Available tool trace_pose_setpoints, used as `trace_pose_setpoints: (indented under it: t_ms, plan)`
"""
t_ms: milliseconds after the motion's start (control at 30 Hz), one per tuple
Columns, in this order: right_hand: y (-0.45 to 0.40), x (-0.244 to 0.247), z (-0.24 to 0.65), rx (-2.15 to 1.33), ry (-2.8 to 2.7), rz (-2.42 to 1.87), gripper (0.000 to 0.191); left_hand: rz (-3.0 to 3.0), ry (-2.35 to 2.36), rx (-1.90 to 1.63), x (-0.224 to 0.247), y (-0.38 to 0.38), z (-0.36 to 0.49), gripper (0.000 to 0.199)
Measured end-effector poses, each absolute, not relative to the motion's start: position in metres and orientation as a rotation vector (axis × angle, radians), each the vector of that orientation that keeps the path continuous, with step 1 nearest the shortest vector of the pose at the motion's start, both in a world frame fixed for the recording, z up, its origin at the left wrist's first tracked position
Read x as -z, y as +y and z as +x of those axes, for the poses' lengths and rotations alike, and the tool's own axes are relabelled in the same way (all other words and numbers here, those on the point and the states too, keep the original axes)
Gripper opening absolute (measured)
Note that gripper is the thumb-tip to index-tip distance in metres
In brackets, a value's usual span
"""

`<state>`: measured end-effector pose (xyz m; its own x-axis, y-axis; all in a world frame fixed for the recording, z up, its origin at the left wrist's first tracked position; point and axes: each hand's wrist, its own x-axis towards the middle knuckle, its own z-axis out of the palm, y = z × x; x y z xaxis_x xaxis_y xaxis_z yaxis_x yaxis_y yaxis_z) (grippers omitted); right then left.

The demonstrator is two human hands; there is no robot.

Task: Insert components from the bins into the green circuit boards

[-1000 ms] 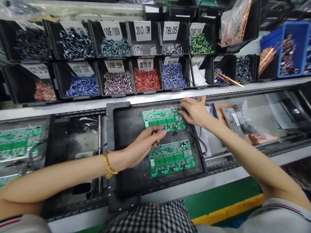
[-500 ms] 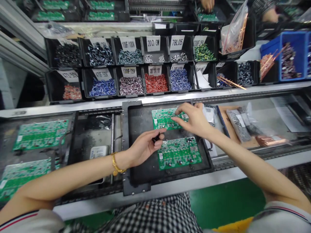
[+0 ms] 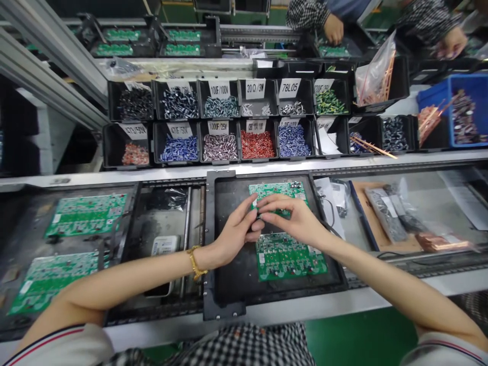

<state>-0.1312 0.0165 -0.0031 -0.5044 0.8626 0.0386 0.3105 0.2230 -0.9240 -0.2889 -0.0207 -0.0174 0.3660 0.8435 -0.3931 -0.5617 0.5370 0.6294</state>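
My left hand [image 3: 237,231] is closed around small dark electronic parts [image 3: 259,216], mostly hidden by the fingers. My right hand [image 3: 295,217] meets it, thumb and fingers pinched at the left fingertips; whatever is in that pinch is too small to make out. Both hands are above a black tray [image 3: 224,274]. Behind them in the tray lies a green circuit board [image 3: 280,189], partly covered by the fingers. Nearer to me is a second green circuit board [image 3: 292,262], with small parts along its edges.
Two rows of black bins with labels stand behind the tray, among them a bin of red parts [image 3: 257,145]. On the left is another tray with green boards [image 3: 89,214]. A cardboard tray [image 3: 375,216] with bagged parts lies right. A co-worker's hand [image 3: 334,29] is across the line.
My right hand has moved left from over the far board to my left hand, and their fingertips now meet. The camera view has shifted, so the bins appear lower and further right.
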Motion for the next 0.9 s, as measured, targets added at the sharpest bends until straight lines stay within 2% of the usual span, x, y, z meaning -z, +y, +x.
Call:
trace_pose_setpoints:
  t_ms: [100,267,367,500,733,900]
  plan:
    - [0.015,-0.004,-0.132,-1.231,-1.956,-1.111,0.007,0.511,0.787,-0.967,0.018,-0.024,-0.289,0.072]
    - [0.028,0.002,-0.127,-0.893,-2.292,-1.163,0.010,0.525,0.952,-0.765,0.015,-0.039,-0.295,0.042]
    - [0.043,0.024,-0.126,-0.718,-2.548,-1.170,0.012,0.446,0.964,-0.654,0.014,-0.047,-0.296,0.045]
    - [0.055,0.046,-0.133,-0.646,-2.684,-1.105,0.014,0.368,0.991,-0.682,0.017,-0.048,-0.295,0.042]
    - [0.057,0.045,-0.136,-0.525,-2.793,-1.032,0.016,0.220,0.988,-0.743,0.024,-0.040,-0.297,0.019]
    - [0.054,0.045,-0.139,-0.392,-2.868,-1.016,0.019,0.174,1.017,-0.734,0.027,-0.035,-0.296,0.017]
